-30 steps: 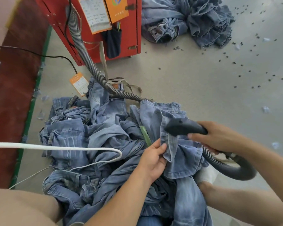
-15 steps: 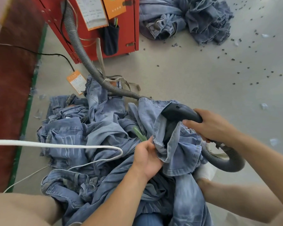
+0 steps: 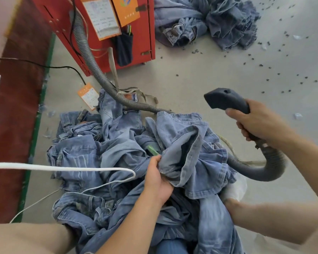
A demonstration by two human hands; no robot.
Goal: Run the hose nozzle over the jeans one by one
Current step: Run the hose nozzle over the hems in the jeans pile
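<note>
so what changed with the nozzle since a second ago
The right hand lifted the nozzle up and away from the jeans; it now hangs clear above the floor. The left hand still grips the folded denim edge, and the pile lies as before.

Grey concrete floor (image 3: 200, 74) — red cabinet (image 3: 136, 30) at the back, dark red strip (image 3: 17, 125) left

A red cabinet (image 3: 106, 33) stands on the grey floor (image 3: 200, 74), with orange-edged paper cards (image 3: 101, 17) and a dark pouch (image 3: 124, 49) hanging on it. Small dark scraps (image 3: 261, 65) dot the floor. A white cord (image 3: 62, 168) loops nearby.
</note>
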